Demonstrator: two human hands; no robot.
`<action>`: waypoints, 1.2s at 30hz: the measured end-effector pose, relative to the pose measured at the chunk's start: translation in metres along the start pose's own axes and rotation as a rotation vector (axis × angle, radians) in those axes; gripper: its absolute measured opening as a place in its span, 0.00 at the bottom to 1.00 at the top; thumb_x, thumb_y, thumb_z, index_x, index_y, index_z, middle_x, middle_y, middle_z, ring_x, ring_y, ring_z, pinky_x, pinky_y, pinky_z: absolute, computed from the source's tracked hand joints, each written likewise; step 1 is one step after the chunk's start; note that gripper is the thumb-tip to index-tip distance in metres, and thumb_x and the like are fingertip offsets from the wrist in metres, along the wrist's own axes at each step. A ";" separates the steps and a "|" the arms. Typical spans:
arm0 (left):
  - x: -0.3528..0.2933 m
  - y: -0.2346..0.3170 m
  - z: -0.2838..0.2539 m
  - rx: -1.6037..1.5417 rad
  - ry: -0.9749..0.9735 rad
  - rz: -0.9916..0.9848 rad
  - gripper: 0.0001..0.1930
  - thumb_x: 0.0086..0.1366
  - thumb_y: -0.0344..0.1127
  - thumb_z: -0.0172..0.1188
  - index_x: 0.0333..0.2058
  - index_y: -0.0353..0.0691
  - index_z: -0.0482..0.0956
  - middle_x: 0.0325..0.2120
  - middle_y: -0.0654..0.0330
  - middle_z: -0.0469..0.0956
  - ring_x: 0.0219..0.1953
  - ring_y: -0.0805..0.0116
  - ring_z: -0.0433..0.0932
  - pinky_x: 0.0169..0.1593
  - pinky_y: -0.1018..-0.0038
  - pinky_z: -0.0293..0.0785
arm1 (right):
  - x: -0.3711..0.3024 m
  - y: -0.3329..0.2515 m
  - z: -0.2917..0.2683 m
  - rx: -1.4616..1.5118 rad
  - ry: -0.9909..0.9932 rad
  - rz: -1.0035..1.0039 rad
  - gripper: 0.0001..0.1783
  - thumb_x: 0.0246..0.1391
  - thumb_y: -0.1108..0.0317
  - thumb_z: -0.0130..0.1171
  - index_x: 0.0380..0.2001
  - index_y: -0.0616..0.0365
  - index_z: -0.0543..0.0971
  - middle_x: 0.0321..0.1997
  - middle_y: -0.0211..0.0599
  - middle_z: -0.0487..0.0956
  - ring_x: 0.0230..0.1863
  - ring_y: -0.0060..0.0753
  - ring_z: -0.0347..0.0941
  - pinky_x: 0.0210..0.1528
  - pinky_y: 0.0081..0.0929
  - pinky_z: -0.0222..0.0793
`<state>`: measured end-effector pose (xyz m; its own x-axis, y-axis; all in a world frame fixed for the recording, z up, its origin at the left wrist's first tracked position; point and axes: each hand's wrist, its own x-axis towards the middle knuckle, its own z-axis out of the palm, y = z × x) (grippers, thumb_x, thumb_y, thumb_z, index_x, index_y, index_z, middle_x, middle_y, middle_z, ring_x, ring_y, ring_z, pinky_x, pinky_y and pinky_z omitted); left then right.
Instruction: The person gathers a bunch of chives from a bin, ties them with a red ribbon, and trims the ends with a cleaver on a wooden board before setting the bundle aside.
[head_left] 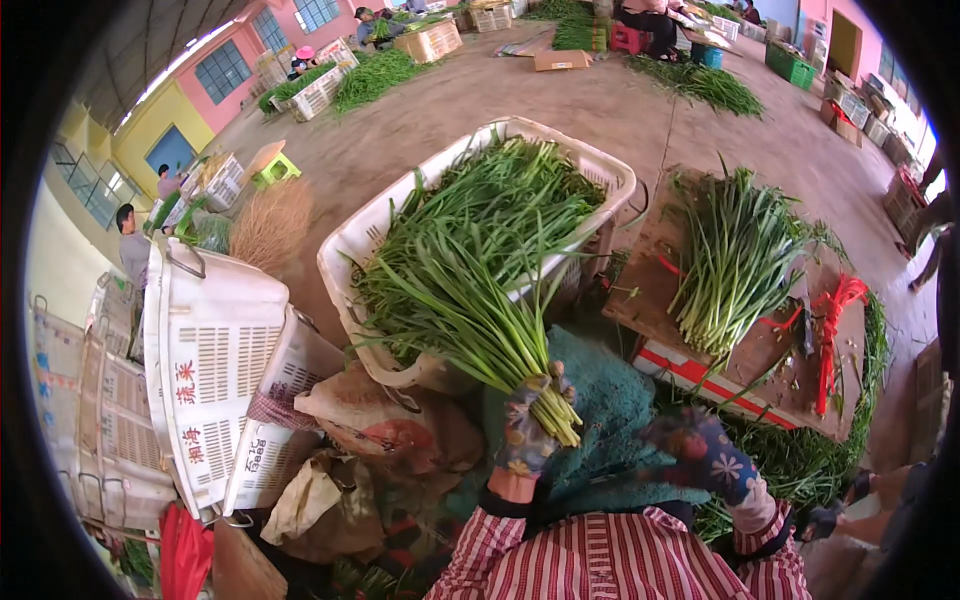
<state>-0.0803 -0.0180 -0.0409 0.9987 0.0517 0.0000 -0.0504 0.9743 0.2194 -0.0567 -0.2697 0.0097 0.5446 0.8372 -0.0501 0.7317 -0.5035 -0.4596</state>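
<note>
My left hand [530, 432], in a patterned glove, is closed round the pale stems of a bunch of garlic chives [490, 335]. The long green leaves fan out over the near edge of a white plastic crate [345, 285], which is heaped with loose chives [480, 215]. To the right, my gloved right hand [700, 455] is smeared by motion above my lap, beside the near edge of a low board [655, 305]. I cannot make out its fingers. Another chive bundle [735, 260] lies on that board, with red ties [838, 330] on its right side.
Stacked white crates [220, 370] and a sack [390, 415] stand at my left. Cut greens [780, 470] cover the floor around the board. Farther off, people work beside chive piles [385, 78], crates and a green basket [788, 66]. Another person's limbs [870, 520] show at lower right.
</note>
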 end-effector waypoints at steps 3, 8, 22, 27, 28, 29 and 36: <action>-0.001 0.005 0.008 0.023 -0.029 -0.079 0.29 0.56 0.29 0.51 0.57 0.41 0.54 0.37 0.57 0.69 0.35 0.67 0.68 0.42 0.68 0.69 | 0.012 -0.021 -0.011 0.254 0.555 0.017 0.30 0.39 0.51 0.62 0.46 0.53 0.72 0.46 0.40 0.73 0.47 0.43 0.68 0.51 0.35 0.59; -0.005 -0.021 0.013 0.172 0.122 -0.019 0.17 0.59 0.37 0.53 0.45 0.35 0.68 0.41 0.58 0.71 0.40 0.67 0.72 0.38 0.72 0.75 | 0.062 -0.056 -0.004 0.129 0.741 -0.141 0.32 0.39 0.48 0.59 0.47 0.53 0.72 0.51 0.39 0.70 0.53 0.46 0.63 0.55 0.40 0.55; -0.035 0.045 -0.001 0.896 -0.086 -0.141 0.32 0.50 0.43 0.64 0.51 0.35 0.63 0.41 0.55 0.72 0.34 0.67 0.73 0.35 0.74 0.72 | 0.088 -0.046 0.028 1.127 0.580 -0.128 0.30 0.51 0.59 0.54 0.56 0.56 0.61 0.54 0.41 0.67 0.56 0.43 0.61 0.54 0.30 0.58; -0.043 0.057 0.010 0.652 -0.008 -0.347 0.29 0.50 0.34 0.64 0.50 0.35 0.65 0.41 0.52 0.73 0.33 0.65 0.74 0.36 0.73 0.72 | 0.126 -0.021 0.079 1.815 0.113 -0.202 0.29 0.55 0.61 0.52 0.57 0.62 0.59 0.55 0.37 0.66 0.57 0.28 0.61 0.55 0.25 0.58; -0.047 0.065 -0.007 0.635 0.009 -0.437 0.29 0.49 0.35 0.63 0.50 0.34 0.64 0.41 0.47 0.71 0.32 0.63 0.73 0.34 0.73 0.72 | 0.125 -0.027 0.071 1.823 0.142 -0.193 0.29 0.55 0.61 0.52 0.57 0.62 0.59 0.55 0.37 0.66 0.57 0.28 0.61 0.55 0.25 0.58; -0.046 0.070 -0.015 0.620 0.020 -0.541 0.30 0.49 0.35 0.62 0.51 0.34 0.64 0.41 0.41 0.70 0.30 0.61 0.73 0.32 0.73 0.72 | 0.123 -0.029 0.056 1.795 0.176 -0.156 0.27 0.55 0.61 0.52 0.55 0.62 0.61 0.54 0.37 0.67 0.56 0.27 0.62 0.55 0.26 0.58; -0.034 0.073 0.017 1.212 -0.238 -0.532 0.29 0.50 0.31 0.61 0.51 0.34 0.63 0.41 0.41 0.70 0.30 0.62 0.74 0.29 0.75 0.75 | 0.100 0.007 0.010 2.127 0.442 -0.388 0.18 0.52 0.64 0.54 0.46 0.59 0.71 0.47 0.31 0.72 0.49 0.26 0.67 0.52 0.28 0.61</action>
<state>-0.1175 0.0478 -0.0083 0.8777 -0.4293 -0.2129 0.2591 0.0516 0.9645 -0.0011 -0.1878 -0.0075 0.7811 0.5668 0.2618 -0.4381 0.7963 -0.4171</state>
